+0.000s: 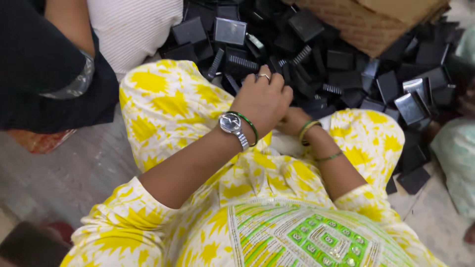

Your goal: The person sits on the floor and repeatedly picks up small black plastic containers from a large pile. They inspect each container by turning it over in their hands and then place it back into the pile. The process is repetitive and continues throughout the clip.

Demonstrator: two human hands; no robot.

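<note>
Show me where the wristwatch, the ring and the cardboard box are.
wristwatch [229, 122], head view, on the round dial at the left wrist.
ring [263, 76], head view, on the band around a finger of the left hand.
cardboard box [366, 22], head view, on its brown side, top right.

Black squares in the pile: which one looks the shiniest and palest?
The square part at the top of the pile, just left of centre. Its flat face shines pale grey, while nearly all the others around it look dull black.
</note>
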